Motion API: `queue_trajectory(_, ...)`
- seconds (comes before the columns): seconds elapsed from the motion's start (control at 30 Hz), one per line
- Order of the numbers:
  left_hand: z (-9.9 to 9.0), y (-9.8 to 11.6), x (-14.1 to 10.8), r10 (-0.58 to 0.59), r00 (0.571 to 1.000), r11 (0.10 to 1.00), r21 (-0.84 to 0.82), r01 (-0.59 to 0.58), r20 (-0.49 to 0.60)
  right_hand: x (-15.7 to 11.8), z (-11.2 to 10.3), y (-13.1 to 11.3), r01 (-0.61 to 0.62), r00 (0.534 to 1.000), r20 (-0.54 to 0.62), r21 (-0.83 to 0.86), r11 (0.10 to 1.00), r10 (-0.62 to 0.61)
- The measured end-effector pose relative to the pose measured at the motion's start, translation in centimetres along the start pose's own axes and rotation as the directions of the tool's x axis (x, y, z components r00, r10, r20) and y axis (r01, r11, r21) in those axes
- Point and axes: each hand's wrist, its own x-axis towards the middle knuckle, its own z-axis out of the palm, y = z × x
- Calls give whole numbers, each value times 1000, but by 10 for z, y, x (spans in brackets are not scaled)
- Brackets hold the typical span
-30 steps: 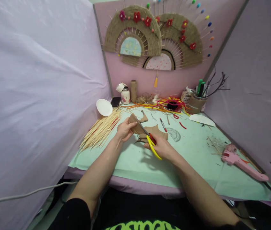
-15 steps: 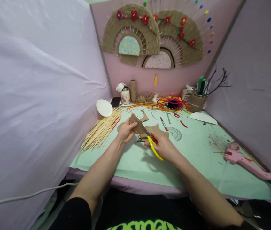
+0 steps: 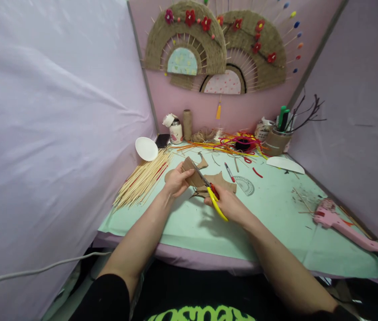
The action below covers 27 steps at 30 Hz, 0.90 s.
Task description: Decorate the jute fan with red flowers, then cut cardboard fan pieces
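My left hand [image 3: 178,180] grips a small piece of brown cardboard [image 3: 193,174], thumb on top, above the table's middle. Closed round the handles of yellow-and-red scissors [image 3: 216,206] is my right hand [image 3: 228,203]. The scissor blades point up and left and lie along the cardboard's right edge. Beneath both hands rest larger cardboard offcuts [image 3: 224,182] with jagged edges. A clear protractor [image 3: 245,185] and a marker pen [image 3: 229,172] lie just right of them.
Thin bamboo sticks [image 3: 142,183] and a white bowl [image 3: 146,149] are at left. A pink glue gun [image 3: 343,226] lies right. Behind stand a bottle [image 3: 176,132], a twine roll [image 3: 187,125], tangled coloured stems [image 3: 242,141] and a pot [image 3: 277,141] with branches. Decorated fans [image 3: 189,40] hang behind.
The scissor handles have come closer together and the blades have closed along the cardboard's edge. The whole view has shifted slightly.
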Motion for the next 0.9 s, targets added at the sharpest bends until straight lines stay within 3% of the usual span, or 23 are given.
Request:
queue_trajectory(0.27, 2, -4, -2, -62, 997, 998, 18, 62, 36, -7, -8, -7, -34, 997, 72, -67, 997, 39)
queue_trajectory(0.67, 5, -10, -3, -46, 998, 999, -22, 47, 43, -12, -11, -18, -65, 996, 41, -179, 982, 74)
queue_trajectory(0.9, 6, -9, -3, -43, 999, 999, -31, 44, 21, -11, -10, -15, -42, 999, 18, -150, 988, 45)
